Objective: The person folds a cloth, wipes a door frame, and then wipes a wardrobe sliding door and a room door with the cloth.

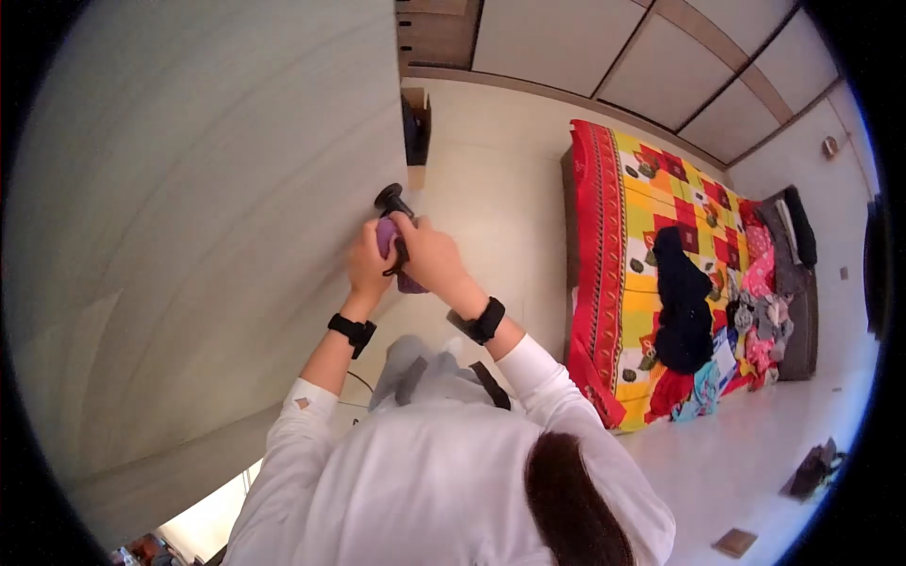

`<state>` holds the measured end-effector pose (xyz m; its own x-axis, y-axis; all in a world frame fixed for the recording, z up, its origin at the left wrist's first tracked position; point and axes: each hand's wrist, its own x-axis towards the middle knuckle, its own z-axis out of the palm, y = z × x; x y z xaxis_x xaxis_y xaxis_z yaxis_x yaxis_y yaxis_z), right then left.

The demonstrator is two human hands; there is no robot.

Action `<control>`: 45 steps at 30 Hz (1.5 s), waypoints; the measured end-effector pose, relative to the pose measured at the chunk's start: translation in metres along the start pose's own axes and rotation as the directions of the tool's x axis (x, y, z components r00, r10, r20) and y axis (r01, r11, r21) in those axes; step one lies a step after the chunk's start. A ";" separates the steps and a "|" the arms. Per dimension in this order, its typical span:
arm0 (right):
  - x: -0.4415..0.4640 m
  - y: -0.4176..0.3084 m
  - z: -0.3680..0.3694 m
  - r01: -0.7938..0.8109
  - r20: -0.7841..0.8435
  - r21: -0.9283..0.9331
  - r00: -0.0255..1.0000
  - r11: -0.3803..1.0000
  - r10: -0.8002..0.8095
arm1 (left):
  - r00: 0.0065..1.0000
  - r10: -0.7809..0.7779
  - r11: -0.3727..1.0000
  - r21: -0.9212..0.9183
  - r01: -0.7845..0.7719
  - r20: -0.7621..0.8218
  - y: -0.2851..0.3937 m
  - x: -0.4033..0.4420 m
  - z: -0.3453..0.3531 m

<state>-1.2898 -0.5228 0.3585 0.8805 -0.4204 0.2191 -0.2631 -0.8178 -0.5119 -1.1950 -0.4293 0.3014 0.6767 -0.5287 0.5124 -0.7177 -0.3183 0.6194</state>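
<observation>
A black handle-like fitting with a round base sits near the edge of a large white door-like panel. Purple cloth is bunched around the lower part of it. My left hand is closed on the cloth from the panel side. From the other side my right hand is closed too, its thumb and fingers around the black handle and the cloth. More of the cloth hangs below my right fingers. My palms and fingers hide much of the handle. Both wrists wear black straps.
On the right stands a bed with a red and yellow patterned cover, with dark clothing and heaped clothes on it. A dark box is on the floor beyond the panel edge. Cupboards line the far side.
</observation>
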 end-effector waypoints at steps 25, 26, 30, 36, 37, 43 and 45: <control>0.183 0.018 0.044 0.363 0.377 0.104 0.847 0.926 -0.375 | 0.967 -0.001 0.955 0.287 0.076 -0.253 -0.139 0.078 0.013; 0.187 0.023 0.053 0.393 0.352 0.112 0.843 0.913 -0.407 | 0.965 -0.015 0.943 0.318 0.102 -0.262 -0.138 0.080 0.011; 0.220 0.029 0.052 0.461 0.348 0.231 0.783 0.857 -0.515 | 0.976 -0.090 0.869 0.464 0.173 -0.197 -0.110 0.113 -0.015; 0.254 0.069 0.051 0.555 0.395 0.378 0.627 0.741 -0.672 | 0.956 -0.179 0.810 0.517 0.277 -0.232 -0.087 0.133 0.007; 0.264 0.082 0.050 0.563 0.413 0.415 0.583 0.715 -0.699 | 0.966 -0.077 0.802 0.559 0.208 -0.248 -0.092 0.134 0.018; 0.322 0.188 0.020 0.497 0.373 0.472 0.636 0.729 -0.675 | 0.961 0.075 0.849 0.523 0.079 -0.266 -0.109 0.176 0.127; 0.346 0.227 0.002 0.501 0.266 0.445 0.717 0.742 -0.644 | 0.951 -0.182 0.903 0.340 0.262 -0.250 -0.108 0.205 0.176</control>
<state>-1.0442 -0.8536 0.3167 0.9058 0.3299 0.2660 0.4219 -0.6425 -0.6397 -1.0079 -0.6417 0.2349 0.8150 -0.2486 0.5234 -0.5270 -0.6936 0.4911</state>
